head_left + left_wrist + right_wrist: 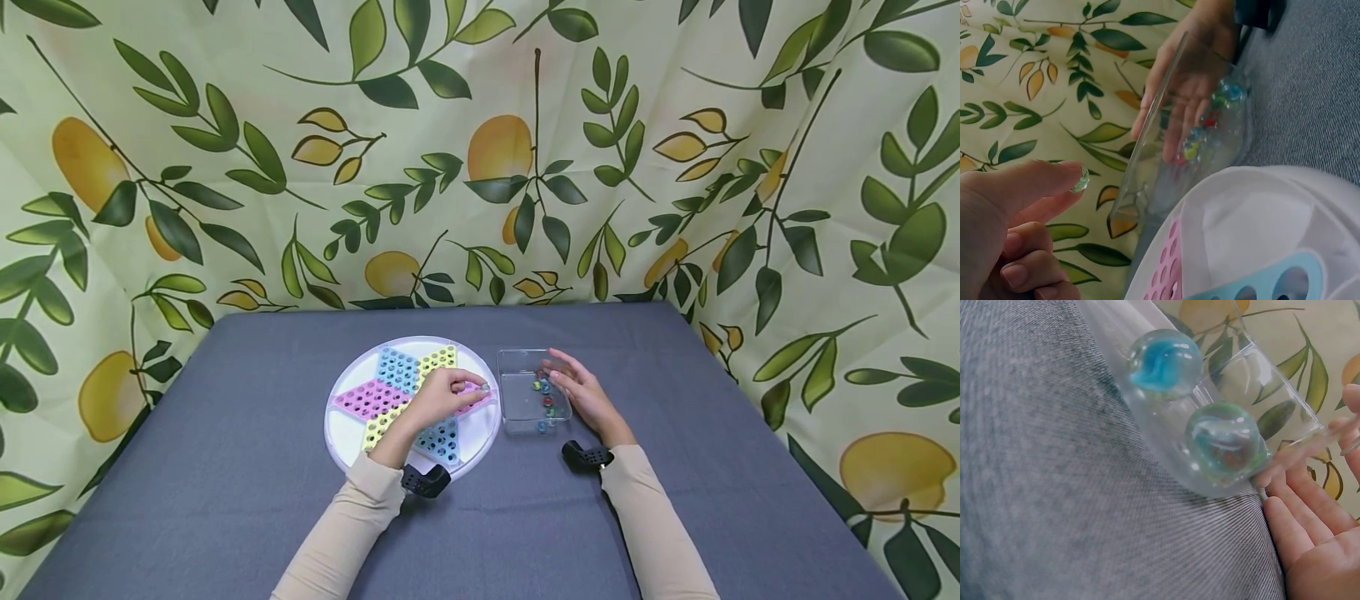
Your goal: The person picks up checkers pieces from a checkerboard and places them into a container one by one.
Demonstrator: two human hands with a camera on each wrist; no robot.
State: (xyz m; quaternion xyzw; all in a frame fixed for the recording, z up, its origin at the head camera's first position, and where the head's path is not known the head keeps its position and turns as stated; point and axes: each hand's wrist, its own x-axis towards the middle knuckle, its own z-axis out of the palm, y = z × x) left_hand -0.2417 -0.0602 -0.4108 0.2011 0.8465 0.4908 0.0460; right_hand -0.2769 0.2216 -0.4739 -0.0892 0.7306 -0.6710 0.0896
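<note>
The left hand [444, 398] is pinching one marble [1079, 178] between thumb and fingertip, holding it over the right side of the star board [352, 429]. The right hand [581, 392] is resting with relaxed fingers against the clear box [508, 364] just right of the board, gripping nothing. Most holes are looking empty and several marbles are waiting in the box, so filling seems barely begun
</note>
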